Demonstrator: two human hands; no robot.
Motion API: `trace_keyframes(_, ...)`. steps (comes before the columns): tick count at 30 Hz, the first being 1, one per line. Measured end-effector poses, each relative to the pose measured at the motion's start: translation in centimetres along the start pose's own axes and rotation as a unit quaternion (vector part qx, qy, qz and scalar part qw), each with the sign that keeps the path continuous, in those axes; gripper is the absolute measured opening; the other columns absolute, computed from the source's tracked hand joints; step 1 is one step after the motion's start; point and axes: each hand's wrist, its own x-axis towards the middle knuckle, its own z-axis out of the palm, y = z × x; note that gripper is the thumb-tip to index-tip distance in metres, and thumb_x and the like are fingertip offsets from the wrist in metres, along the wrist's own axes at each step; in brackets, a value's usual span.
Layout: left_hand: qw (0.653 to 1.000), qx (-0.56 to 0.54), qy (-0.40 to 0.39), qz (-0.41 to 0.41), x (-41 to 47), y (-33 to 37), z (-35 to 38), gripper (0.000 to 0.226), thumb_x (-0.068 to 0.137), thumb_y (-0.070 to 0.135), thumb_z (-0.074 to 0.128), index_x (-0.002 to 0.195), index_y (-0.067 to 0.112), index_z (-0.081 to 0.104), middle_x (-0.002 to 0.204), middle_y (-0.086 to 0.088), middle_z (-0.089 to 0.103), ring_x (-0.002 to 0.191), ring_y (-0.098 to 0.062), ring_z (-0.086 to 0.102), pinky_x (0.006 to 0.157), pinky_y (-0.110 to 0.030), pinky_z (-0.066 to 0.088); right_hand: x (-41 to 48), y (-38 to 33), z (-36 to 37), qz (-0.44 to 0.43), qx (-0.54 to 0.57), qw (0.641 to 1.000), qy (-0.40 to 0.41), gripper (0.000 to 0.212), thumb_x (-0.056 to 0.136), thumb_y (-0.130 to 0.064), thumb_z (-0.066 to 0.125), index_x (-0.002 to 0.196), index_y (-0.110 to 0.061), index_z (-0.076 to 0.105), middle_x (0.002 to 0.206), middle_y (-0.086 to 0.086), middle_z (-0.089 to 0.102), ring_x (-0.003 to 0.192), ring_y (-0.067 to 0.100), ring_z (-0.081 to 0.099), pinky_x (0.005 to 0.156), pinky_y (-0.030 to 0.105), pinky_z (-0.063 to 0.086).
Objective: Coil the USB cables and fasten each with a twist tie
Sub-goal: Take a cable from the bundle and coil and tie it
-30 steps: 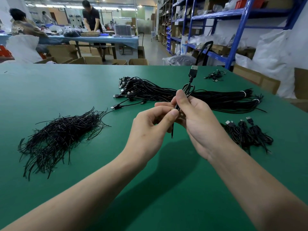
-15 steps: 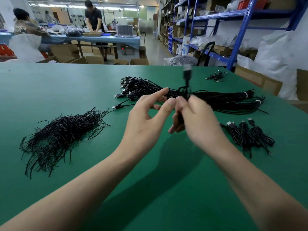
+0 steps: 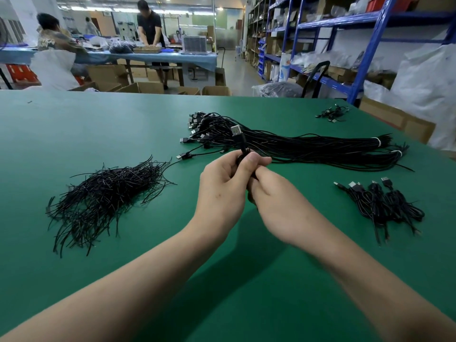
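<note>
Gripping a coiled USB cable (image 3: 243, 144) above the middle of the green table (image 3: 74, 124) with the left hand (image 3: 222, 191), thumb pressed over the top, plug pointing up. Pinching the same coil lower down with the right hand (image 3: 278, 201), fingers curled and slightly blurred. Toward the left edge, a loose heap of black twist ties (image 3: 103, 193); toward the far right, a long banded bundle of cables (image 3: 296, 146); by the right edge, coiled cables (image 3: 385, 203). Beyond the far edge, cardboard boxes (image 3: 108, 75), a blue-covered workbench (image 3: 148, 56) with people at it, and blue shelving (image 3: 370, 45) along the right wall.
</note>
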Motion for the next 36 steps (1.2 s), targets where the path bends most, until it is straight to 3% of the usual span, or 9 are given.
trace_keyframes(5,0.999,-0.016,-0.028,0.008,0.4,0.3,-0.4,0.030,0.106,0.024,0.051,0.094,0.010,0.074,0.087,-0.008,0.077,0.057,-0.016,0.059,0.056,-0.031,0.050,0.3,0.4,-0.8,0.046,0.259,0.962,-0.075,0.031,0.109,-0.022,0.037,0.081,-0.021,0.048,0.059,-0.011,0.041,0.047,0.003,0.033,0.045,0.015,0.030)
trace_keyframes(10,0.996,-0.055,-0.067,-0.009,0.6,1.1,-0.7,0.031,0.106,0.024,0.050,0.087,0.009,0.069,0.096,-0.009,0.077,0.050,-0.017,0.054,0.048,-0.025,0.051,0.3,1.1,-1.5,0.071,0.461,0.867,-0.174,0.024,0.107,-0.026,0.041,0.093,-0.013,0.056,0.069,-0.003,0.045,0.056,0.008,0.034,0.051,0.019,0.025)
trace_keyframes(16,0.994,-0.067,-0.087,-0.015,1.0,1.4,-1.0,0.029,0.106,0.026,0.050,0.089,0.010,0.067,0.097,0.000,0.078,0.068,-0.029,0.057,0.055,-0.023,0.052,0.5,1.5,-1.9,0.101,0.559,0.793,-0.220,0.034,0.101,-0.034,0.043,0.090,-0.015,0.068,0.073,0.001,0.047,0.059,0.009,0.035,0.053,0.023,0.026)
trace_keyframes(20,0.995,-0.058,-0.081,-0.021,1.3,1.1,-1.1,0.031,0.104,0.028,0.054,0.094,0.004,0.070,0.082,0.003,0.075,0.068,-0.021,0.058,0.062,-0.020,0.052,0.5,1.2,-1.1,0.100,0.538,0.817,-0.182,0.028,0.104,-0.035,0.042,0.087,-0.016,0.052,0.066,-0.005,0.039,0.055,0.006,0.028,0.046,0.019,0.021)
trace_keyframes(23,0.991,-0.068,-0.113,-0.007,1.7,0.8,-1.4,0.024,0.104,0.027,0.054,0.101,0.008,0.068,0.103,0.001,0.078,0.094,-0.024,0.062,0.080,-0.020,0.055,0.4,1.0,-0.9,0.093,0.532,0.828,-0.152,0.029,0.106,-0.035,0.041,0.084,-0.017,0.047,0.064,-0.007,0.036,0.052,0.005,0.025,0.042,0.017,0.021)
trace_keyframes(27,0.963,-0.133,-0.234,0.004,2.5,0.7,-2.9,0.036,0.101,0.033,0.047,0.127,0.013,0.062,0.126,-0.007,0.071,0.124,-0.016,0.062,0.100,-0.023,0.049,0.3,0.5,-1.3,0.070,0.576,0.799,-0.157,0.029,0.105,-0.035,0.041,0.082,-0.018,0.047,0.063,-0.007,0.033,0.051,0.005,0.023,0.042,0.018,0.020)
trace_keyframes(30,0.961,-0.127,-0.246,-0.004,2.8,0.3,-3.6,0.034,0.098,0.038,0.050,0.120,0.020,0.069,0.128,-0.003,0.070,0.131,-0.018,0.057,0.110,-0.030,0.044,0.1,0.3,-1.2,0.058,0.586,0.789,-0.177,0.030,0.105,-0.036,0.041,0.082,-0.018,0.047,0.063,-0.008,0.031,0.051,0.006,0.022,0.043,0.018,0.020)
trace_keyframes(33,0.969,-0.113,-0.220,-0.002,2.8,0.0,-3.5,0.025,0.098,0.034,0.054,0.092,0.028,0.078,0.102,0.002,0.076,0.129,-0.021,0.058,0.113,-0.036,0.042,0.2,0.4,-1.0,0.060,0.514,0.842,-0.151,0.032,0.106,-0.039,0.039,0.084,-0.018,0.048,0.063,-0.008,0.033,0.050,0.006,0.024,0.042,0.018,0.023)
trace_keyframes(36,0.976,-0.095,-0.194,-0.003,2.8,-0.3,-3.5,0.026,0.099,0.030,0.056,0.087,0.029,0.079,0.091,-0.030,0.063,0.111,-0.023,0.063,0.108,-0.034,0.044,0.3,0.7,-0.9,0.045,0.399,0.910,-0.100,0.033,0.108,-0.039,0.037,0.089,-0.016,0.053,0.062,-0.008,0.040,0.049,0.007,0.031,0.044,0.019,0.029)
